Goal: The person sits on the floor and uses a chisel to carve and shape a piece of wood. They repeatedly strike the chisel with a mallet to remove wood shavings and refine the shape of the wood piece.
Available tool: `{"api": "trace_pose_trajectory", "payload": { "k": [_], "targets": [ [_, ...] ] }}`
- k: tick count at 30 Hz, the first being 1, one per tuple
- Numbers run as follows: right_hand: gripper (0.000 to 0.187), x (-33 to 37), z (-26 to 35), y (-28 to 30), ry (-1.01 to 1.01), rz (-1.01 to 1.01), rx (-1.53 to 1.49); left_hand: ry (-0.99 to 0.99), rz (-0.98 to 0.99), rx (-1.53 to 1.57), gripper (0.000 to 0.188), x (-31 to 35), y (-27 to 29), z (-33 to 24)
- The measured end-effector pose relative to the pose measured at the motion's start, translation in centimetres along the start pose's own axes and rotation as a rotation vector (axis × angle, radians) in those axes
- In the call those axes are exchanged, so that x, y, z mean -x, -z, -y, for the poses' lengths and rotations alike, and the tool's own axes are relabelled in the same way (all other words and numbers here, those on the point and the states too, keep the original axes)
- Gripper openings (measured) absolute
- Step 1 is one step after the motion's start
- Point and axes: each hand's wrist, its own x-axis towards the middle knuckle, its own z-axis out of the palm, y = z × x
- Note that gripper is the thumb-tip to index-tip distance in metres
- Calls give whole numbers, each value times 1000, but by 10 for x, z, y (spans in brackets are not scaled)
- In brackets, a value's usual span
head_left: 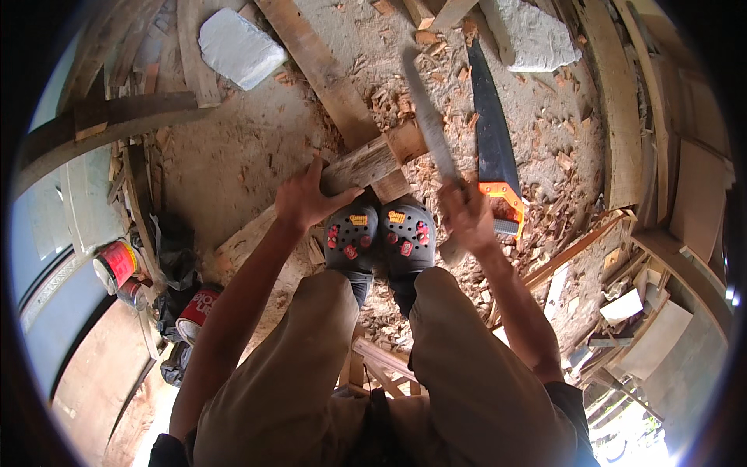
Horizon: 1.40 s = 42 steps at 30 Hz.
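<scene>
My left hand point(306, 198) grips the near-left end of a short piece of wood point(364, 166), its thumb along the near side and fingers at the far side. The wood's other end rests across a wooden block point(408, 142) just beyond my shoes. My right hand point(468, 216) is closed round the handle of a machete point(429, 117), whose slightly blurred blade points away from me. The blade stands just right of the wood's end, and I cannot tell whether it touches the block.
A handsaw point(495, 128) with an orange handle lies right of the machete. Wood chips point(537, 198) litter the ground. A long plank point(319, 70) and two pale stone slabs point(241, 50) lie farther off. Paint cans point(115, 265) stand at left, and boards point(622, 117) line the right. My shoes point(352, 237) are close by.
</scene>
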Motion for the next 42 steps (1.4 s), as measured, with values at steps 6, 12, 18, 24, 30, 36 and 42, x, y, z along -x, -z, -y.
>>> {"api": "trace_pose_trajectory", "payload": {
  "k": [6, 12, 18, 24, 30, 36, 42],
  "targets": [
    [38, -2, 0, 8, 30, 82, -711, 137, 198, 77, 97, -2, 11, -6],
    [38, 13, -13, -6, 181, 44, -510, 39, 61, -19, 103, 0, 10, -7],
    [29, -1, -10, -5, 64, 83, 78, 88, 162, 49, 98, -1, 10, -3],
    [37, 7, 1, -2, 247, -182, -665, 83, 123, 53, 94, 2, 9, -4],
    [34, 8, -12, -12, 130, 13, -314, 96, 120, 66, 91, 1, 8, -3],
    [29, 10, -15, -12, 264, 134, 205, 70, 111, 82, 89, 0, 10, -3],
    [41, 12, -20, -7, 201, -176, -306, 84, 113, 15, 89, 3, 6, -2]
  ]
}}
